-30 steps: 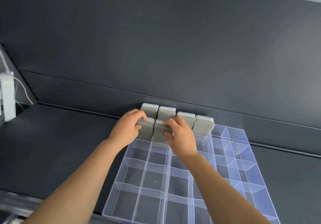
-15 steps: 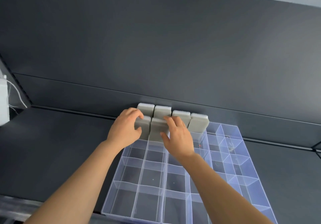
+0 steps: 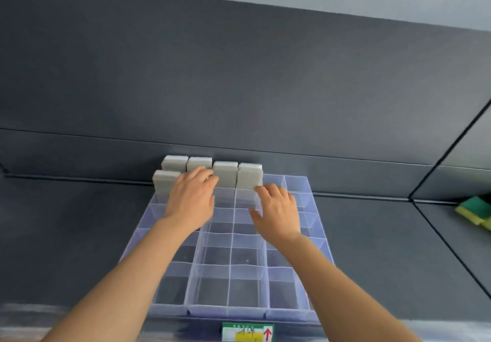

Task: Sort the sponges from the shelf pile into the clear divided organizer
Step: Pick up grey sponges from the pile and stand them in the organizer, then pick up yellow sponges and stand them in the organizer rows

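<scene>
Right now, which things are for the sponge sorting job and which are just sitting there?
For the job: grey sponges standing in the far compartments; clear divided organizer; left hand touching a sponge; right hand, holding nothing; green and yellow sponges at the right edge, probably waiting to be sorted.

Just lying about: label with a red arrow, at the front edge of the shelf.
</scene>
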`<state>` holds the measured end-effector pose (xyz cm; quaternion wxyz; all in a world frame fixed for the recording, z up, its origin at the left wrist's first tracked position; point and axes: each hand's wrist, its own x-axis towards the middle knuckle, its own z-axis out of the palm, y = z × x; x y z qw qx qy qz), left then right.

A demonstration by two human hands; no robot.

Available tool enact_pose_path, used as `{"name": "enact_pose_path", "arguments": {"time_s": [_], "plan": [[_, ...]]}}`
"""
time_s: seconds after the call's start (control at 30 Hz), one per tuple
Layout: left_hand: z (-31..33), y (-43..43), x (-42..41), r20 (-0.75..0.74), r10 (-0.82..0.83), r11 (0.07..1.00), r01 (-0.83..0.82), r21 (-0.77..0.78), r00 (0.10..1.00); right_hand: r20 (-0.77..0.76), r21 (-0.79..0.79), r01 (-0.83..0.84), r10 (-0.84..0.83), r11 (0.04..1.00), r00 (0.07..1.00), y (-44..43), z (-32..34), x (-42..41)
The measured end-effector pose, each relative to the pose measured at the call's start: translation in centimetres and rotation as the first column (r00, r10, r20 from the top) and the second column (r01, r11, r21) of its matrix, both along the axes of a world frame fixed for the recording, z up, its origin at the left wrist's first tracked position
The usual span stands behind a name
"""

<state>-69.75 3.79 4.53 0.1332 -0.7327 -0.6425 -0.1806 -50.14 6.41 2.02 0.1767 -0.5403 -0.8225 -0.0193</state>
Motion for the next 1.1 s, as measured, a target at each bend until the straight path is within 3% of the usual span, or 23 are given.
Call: {"name": "enact_pose_path", "arguments": {"time_s": [0.57,1.1], "plan": [[-2.3,-2.6,26.9,0.015,-0.204,0.968,0.204,-0.148,0.979,0.094,-0.082,0.296,-0.289,0.952,0.953,-7.4,-0.7,28.7],[-3.1,2.4,51.2,0.030,-0.549,0.819,0.545,-0.179,0.835,0.109,-0.148,0.641,-0.632,0.753,0.767,-8.6,-1.9,50.6]]}}
